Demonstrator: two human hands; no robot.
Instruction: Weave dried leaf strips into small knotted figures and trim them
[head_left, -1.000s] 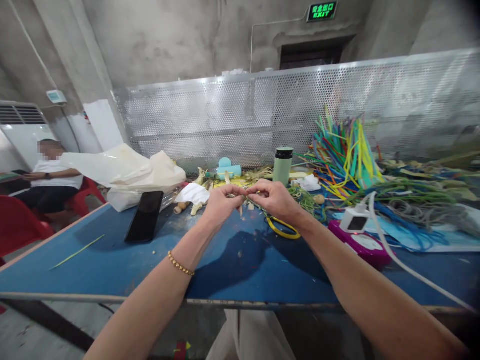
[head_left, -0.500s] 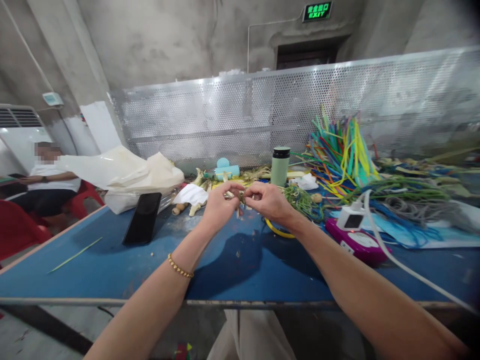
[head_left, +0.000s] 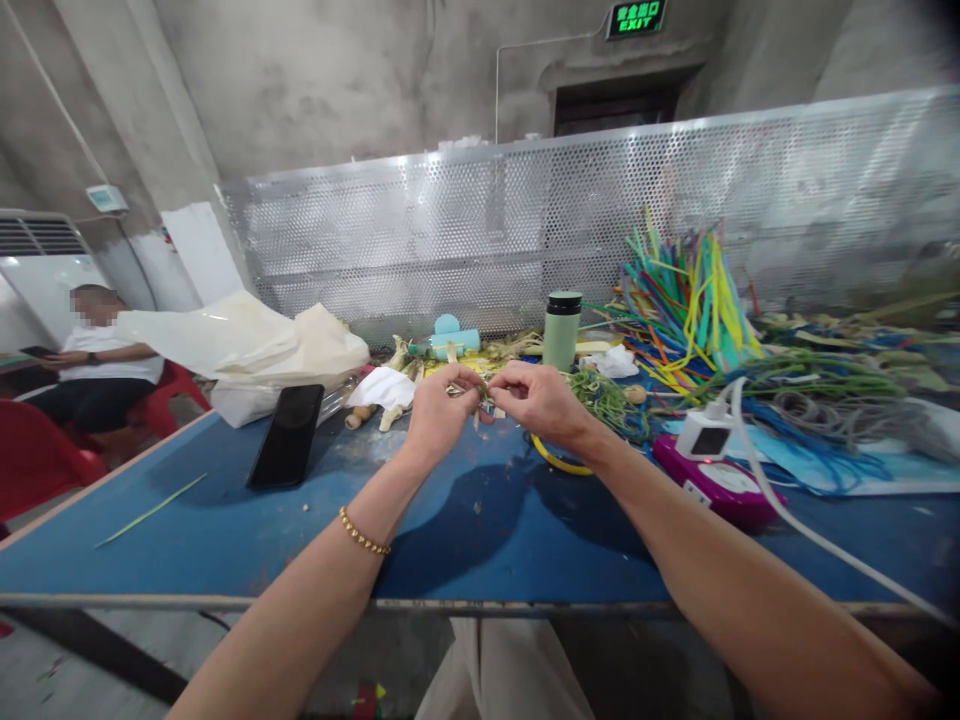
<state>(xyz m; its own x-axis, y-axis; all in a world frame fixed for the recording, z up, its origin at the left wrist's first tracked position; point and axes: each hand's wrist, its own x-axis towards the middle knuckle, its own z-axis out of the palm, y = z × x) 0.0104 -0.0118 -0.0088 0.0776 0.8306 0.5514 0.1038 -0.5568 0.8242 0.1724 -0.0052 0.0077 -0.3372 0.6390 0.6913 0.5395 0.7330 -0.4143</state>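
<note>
My left hand [head_left: 441, 407] and my right hand [head_left: 537, 397] meet above the middle of the blue table [head_left: 225, 530], fingers pinched together. Between them they hold a small piece woven from thin pale-green strips [head_left: 478, 392]; its shape is too small to make out. A gold bead bracelet [head_left: 363, 533] sits on my left wrist. A yellow ring [head_left: 556, 462] lies on the table just under my right wrist.
A black phone [head_left: 288, 435] leans by a cream plastic bag [head_left: 255, 345] at left. A green flask [head_left: 562, 331], bright coloured strips [head_left: 686, 295], green and blue cord piles [head_left: 817, 400] and a purple device with white charger [head_left: 712, 465] lie right. A person sits far left on red chairs.
Both hands have stayed together over the table, fingers shifting slightly on the woven piece. The view has barely moved.
</note>
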